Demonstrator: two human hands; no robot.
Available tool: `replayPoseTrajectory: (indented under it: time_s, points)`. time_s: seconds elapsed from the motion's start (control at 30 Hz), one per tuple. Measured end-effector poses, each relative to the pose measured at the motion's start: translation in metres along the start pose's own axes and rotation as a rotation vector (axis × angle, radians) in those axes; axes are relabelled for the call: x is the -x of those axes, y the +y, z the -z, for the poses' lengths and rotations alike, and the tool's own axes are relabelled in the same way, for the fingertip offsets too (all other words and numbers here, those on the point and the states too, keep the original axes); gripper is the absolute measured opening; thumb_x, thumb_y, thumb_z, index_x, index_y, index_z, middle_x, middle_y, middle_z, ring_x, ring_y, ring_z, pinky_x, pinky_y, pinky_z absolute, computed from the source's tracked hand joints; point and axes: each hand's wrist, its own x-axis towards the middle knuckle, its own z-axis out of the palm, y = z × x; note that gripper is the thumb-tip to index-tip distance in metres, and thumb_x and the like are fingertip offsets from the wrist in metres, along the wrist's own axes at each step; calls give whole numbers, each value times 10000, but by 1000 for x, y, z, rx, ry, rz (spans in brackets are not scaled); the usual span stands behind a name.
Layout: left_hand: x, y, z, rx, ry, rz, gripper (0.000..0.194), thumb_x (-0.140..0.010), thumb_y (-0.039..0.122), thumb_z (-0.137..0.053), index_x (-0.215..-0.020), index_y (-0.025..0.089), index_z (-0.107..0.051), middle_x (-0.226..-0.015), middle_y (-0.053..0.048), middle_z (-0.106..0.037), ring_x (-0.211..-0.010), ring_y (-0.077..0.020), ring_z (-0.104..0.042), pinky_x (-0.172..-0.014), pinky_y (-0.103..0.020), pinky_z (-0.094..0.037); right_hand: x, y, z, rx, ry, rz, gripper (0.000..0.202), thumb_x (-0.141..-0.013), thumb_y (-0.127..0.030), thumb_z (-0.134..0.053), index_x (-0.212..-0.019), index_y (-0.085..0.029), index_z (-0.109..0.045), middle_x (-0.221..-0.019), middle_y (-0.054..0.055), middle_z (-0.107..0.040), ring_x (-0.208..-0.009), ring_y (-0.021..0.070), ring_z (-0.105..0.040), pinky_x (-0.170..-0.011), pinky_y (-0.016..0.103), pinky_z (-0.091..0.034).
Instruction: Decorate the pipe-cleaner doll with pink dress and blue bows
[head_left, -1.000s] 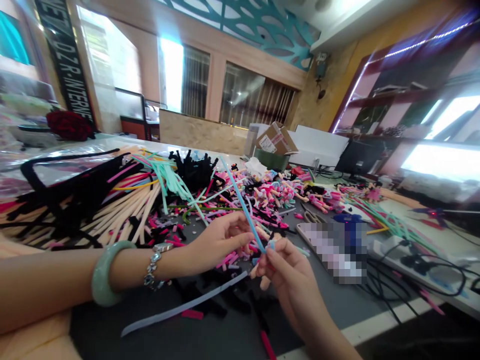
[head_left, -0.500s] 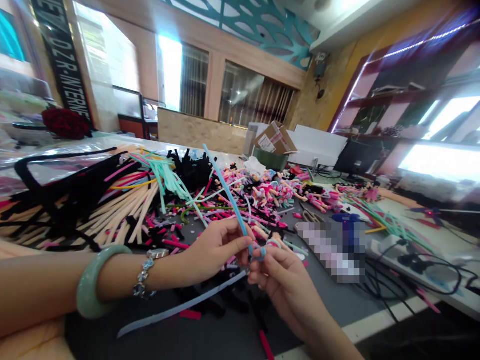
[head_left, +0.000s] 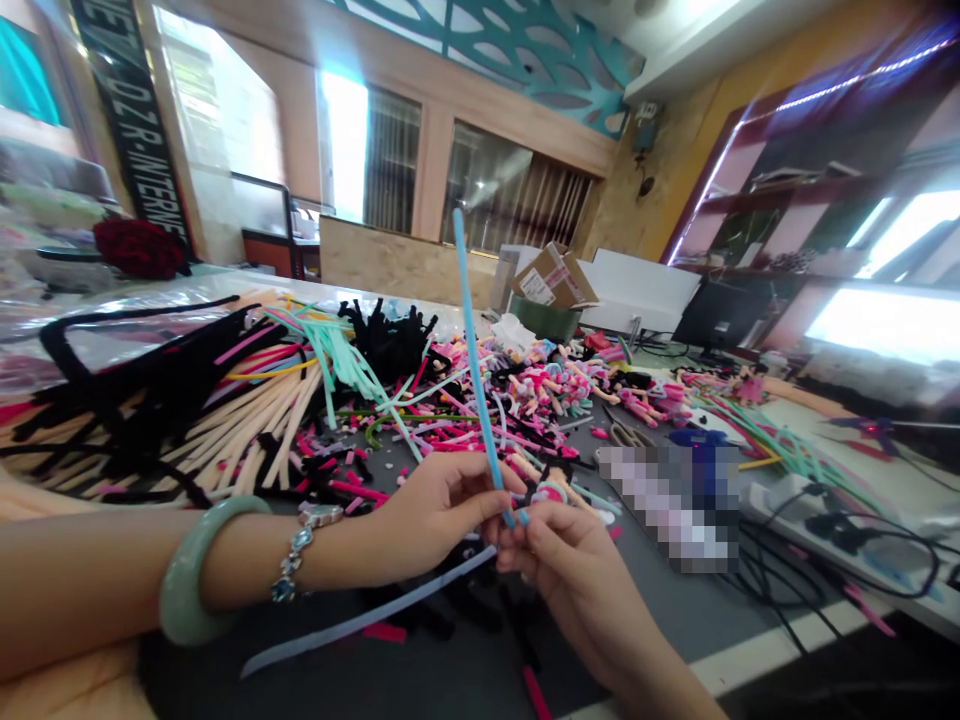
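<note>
A light blue pipe cleaner point(head_left: 475, 370) stands nearly upright, its lower part pinched between the thumb and fingers of my left hand point(head_left: 450, 505). My right hand point(head_left: 562, 550) is closed at the bottom of it, with a small blue end showing at the fingertips. From beneath the hands a pale lilac-grey pipe cleaner point(head_left: 367, 620) stretches to the lower left; whether a hand holds its near end is hidden. Just behind my right fingers lies a small pipe-cleaner doll point(head_left: 553, 490) with beige limbs.
Beige pipe cleaners point(head_left: 247, 430) and black ones point(head_left: 150, 390) lie at left. Pink dolls point(head_left: 570, 385) are heaped behind my hands. Scissors point(head_left: 630, 433), a blue glue gun point(head_left: 703, 460) and a power strip point(head_left: 806, 510) with cables are at right. A cardboard box point(head_left: 555, 275) stands farther back.
The blue pipe cleaner has swung from leaning left to nearly upright, its tip higher. The blue loop at my right fingertips shows less. Both hands stay close together.
</note>
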Motion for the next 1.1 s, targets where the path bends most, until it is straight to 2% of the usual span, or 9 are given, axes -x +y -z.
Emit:
replayPoseTrajectory:
  time_s: [0.23, 0.47, 0.83, 0.97, 1.1]
  points:
    - [3, 1, -2, -1, -3, 13, 98, -820, 182, -614, -881, 134, -675, -621, -1, -621, -549, -91, -578, -553, -179, -474, 1, -1, -2, 52, 5, 10, 214, -760, -304, -718, -626, -145, -666, -649, 21, -641, -612, 100, -562, -604, 202, -429]
    - [2, 6, -3, 92, -15, 36, 82, -802, 173, -632, -854, 134, -682, -592, -3, -635, -534, -103, -601, -536, -182, -481, 0, -1, -1, 77, 30, 16, 220, -735, -305, -737, -598, -147, -667, -563, 5, -615, -554, 91, -549, -556, 192, -405]
    - [-1, 13, -3, 192, -28, 42, 87, -779, 183, -664, -841, 143, -710, -652, -17, -661, -575, -112, -612, -573, -205, -508, -5, -4, 1, 102, 101, 22, 225, -716, -335, -751, -647, -137, -670, -616, 22, -643, -498, 75, -551, -438, 160, -366]
    - [-4, 16, 0, 195, 10, 40, 112, -756, 155, -685, -864, 132, -694, -675, -19, -670, -609, -111, -621, -601, -205, -514, -11, -8, -8, 47, 142, 1, 224, -715, -346, -750, -673, -144, -663, -581, 3, -611, -487, 87, -566, -365, 137, -357]
    - [-9, 21, 6, 176, 98, -10, 155, -747, 158, -698, -900, 136, -679, -722, -20, -681, -632, -106, -625, -638, -218, -526, -20, -15, -19, -15, 113, 33, 183, -737, -315, -738, -716, -145, -673, -628, -1, -630, -488, 69, -556, -393, 141, -429]
